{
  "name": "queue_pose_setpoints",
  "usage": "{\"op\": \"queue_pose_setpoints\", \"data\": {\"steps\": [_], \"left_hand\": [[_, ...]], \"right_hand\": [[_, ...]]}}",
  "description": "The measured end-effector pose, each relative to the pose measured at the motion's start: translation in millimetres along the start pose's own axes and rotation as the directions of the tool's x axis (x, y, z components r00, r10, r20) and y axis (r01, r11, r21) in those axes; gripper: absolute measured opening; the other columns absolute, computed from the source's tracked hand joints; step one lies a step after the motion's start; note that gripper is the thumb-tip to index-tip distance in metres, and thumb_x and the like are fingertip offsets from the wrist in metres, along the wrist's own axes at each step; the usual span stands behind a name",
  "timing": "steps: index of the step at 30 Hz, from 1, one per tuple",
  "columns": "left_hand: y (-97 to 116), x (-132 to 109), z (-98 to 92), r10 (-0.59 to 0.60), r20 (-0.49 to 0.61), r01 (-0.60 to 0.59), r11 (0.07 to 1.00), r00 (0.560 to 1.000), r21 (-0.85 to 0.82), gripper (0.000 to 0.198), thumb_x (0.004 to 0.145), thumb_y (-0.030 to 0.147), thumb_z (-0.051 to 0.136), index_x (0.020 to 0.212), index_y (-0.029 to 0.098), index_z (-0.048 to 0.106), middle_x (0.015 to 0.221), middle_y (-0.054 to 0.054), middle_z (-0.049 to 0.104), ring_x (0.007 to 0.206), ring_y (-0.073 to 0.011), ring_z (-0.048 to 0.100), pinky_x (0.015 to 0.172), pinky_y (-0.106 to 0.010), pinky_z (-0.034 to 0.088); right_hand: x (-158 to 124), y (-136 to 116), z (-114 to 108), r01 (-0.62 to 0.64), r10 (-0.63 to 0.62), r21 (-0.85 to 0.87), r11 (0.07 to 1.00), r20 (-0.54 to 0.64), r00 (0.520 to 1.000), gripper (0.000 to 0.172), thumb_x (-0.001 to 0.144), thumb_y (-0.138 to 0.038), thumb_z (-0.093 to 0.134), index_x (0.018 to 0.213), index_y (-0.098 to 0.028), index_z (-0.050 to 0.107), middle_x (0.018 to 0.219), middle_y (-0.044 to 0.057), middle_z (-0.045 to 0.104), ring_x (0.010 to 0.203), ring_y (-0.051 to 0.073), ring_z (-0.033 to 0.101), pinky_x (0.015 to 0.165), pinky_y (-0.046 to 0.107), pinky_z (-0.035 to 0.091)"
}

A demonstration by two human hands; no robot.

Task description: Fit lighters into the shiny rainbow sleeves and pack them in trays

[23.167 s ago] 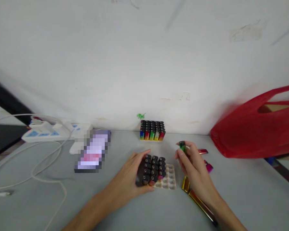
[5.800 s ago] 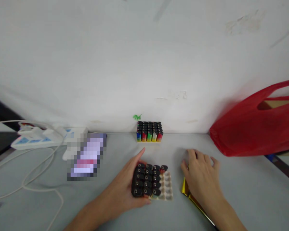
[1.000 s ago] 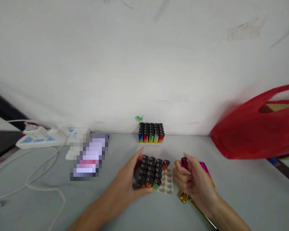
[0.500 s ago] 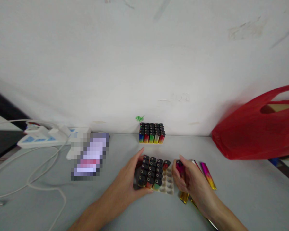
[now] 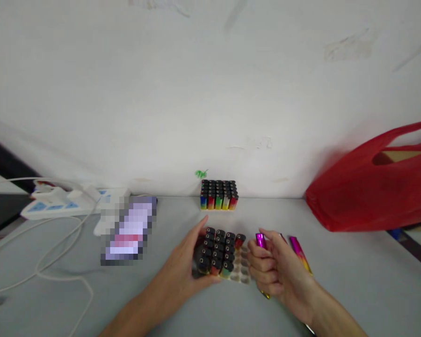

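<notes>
My left hand [image 5: 182, 262] curls round the left side of a pale tray [image 5: 242, 276] of cells, its fingers gripping it. Black-topped lighters [image 5: 217, 250] stand in rows in its left part. A single red lighter [image 5: 239, 241] leans at the back of the following column, and the cells in front of it show bare. Just right of the tray, my right hand [image 5: 268, 267] is closed round a shiny purple lighter [image 5: 260, 240], whose purple end pokes up by the thumb. Beyond that hand lies a purple-and-yellow lighter [image 5: 299, 250]; others are partly hidden beneath it.
A full block of colourful lighters [image 5: 219, 200] stands against the wall. To the left are a phone [image 5: 131, 229], a power strip [image 5: 63, 206] and white cables [image 5: 42, 252]. A red bag [image 5: 358, 196] sits at the right on the grey table [image 5: 133, 295].
The lighter in my right hand has turned: its black top showed before, now its shiny purple end does. My fingers have wrapped tighter round it. My left hand still grips the tray.
</notes>
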State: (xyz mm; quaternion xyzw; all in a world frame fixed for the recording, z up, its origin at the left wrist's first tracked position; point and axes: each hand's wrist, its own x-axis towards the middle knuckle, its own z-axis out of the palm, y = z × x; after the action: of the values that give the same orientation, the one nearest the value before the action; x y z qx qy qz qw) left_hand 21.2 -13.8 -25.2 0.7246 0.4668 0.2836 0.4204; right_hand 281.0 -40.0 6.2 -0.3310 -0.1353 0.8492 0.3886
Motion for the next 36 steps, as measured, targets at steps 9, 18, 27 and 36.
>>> {"op": "queue_pose_setpoints", "data": {"steps": [9,18,27,36], "left_hand": [[1,-2,-0.6,-0.004,0.018,0.003,1.0,1.0,0.006,0.114,0.079,0.028,0.093,0.17,0.031,0.023,0.159,-0.014,0.055,0.146,-0.0378,0.053,0.127,-0.057,0.038],[2,-1,-0.3,-0.004,0.018,0.004,1.0,1.0,0.025,0.115,0.078,0.026,0.093,0.17,0.031,0.024,0.158,-0.013,0.056,0.147,-0.0372,0.053,0.127,-0.055,0.039],[3,-2,-1.9,0.001,0.02,-0.001,1.0,1.0,0.018,0.113,0.08,0.028,0.093,0.17,0.032,0.024,0.162,-0.012,0.053,0.148,-0.0371,0.052,0.127,-0.056,0.039],[2,-2,-0.4,0.015,0.008,-0.016,1.0,1.0,0.025,0.113,0.079,0.027,0.093,0.17,0.032,0.025,0.159,-0.013,0.056,0.146,-0.0371,0.054,0.126,-0.056,0.04]], "right_hand": [[-5,9,3,0.053,-0.065,-0.122,0.991,-0.091,0.994,0.045,0.087,-0.05,0.066,0.069,-0.025,0.033,0.058,-0.013,0.016,0.048,0.006,0.007,0.039,0.018,0.009],[-2,12,6,0.112,-0.125,-0.134,0.985,-0.09,0.988,0.05,0.091,-0.055,0.068,0.071,-0.025,0.034,0.061,-0.012,0.016,0.051,0.008,0.005,0.041,0.019,0.008],[-3,9,19,0.519,-0.732,-0.693,0.501,-0.02,0.68,0.041,0.108,-0.058,0.055,0.086,-0.023,0.061,0.081,0.001,0.058,0.069,0.016,0.053,0.066,0.028,0.045],[-11,7,11,0.454,-0.757,-0.89,0.032,0.276,0.593,0.011,0.102,-0.035,0.072,0.109,-0.03,0.078,0.081,0.0,0.062,0.078,0.022,0.06,0.076,0.037,0.046]]}}
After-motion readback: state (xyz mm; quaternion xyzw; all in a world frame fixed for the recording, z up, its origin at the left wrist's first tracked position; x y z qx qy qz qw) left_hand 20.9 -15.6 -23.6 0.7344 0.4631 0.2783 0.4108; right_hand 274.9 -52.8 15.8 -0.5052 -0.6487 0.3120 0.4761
